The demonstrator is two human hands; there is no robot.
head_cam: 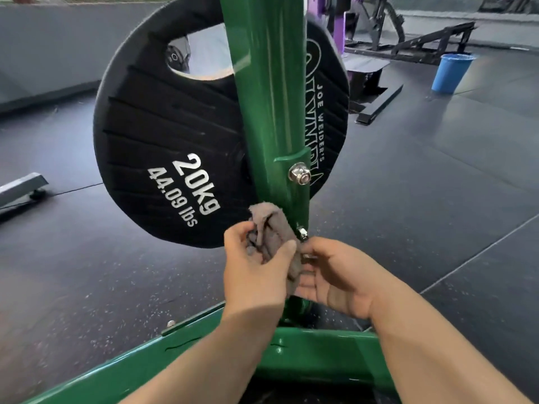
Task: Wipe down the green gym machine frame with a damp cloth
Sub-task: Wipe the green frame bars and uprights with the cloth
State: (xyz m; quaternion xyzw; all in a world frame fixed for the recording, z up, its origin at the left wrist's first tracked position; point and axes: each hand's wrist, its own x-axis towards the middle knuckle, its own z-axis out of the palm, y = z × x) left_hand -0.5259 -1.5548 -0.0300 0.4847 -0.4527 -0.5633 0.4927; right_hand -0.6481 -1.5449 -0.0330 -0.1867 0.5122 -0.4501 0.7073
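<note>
At lower centre, the left hand [256, 269] gripped the crumpled grey cloth [272, 228] against the upright glossy green steel post [271, 97]; the half-open right hand [335, 275] pinched its lower edge. The post ran upward, above both hands.

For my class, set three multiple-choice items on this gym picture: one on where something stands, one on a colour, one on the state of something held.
1. Where does the bucket stand?
A. on the floor at far right
B. on the green base beam
C. hung on the weight plate

2. What colour is the cloth?
A. white
B. grey-brown
C. yellow

3. How is the cloth held?
A. lying loose on the floor
B. draped over the bucket
C. bunched against the green upright by the left hand, with the right hand beside it

Key: 1 A, it sits on the dark mat, far from the machine. 2 B, it is a dull grey-brown. 3 C, the left fingers pinch it at the post's lower end.
</note>
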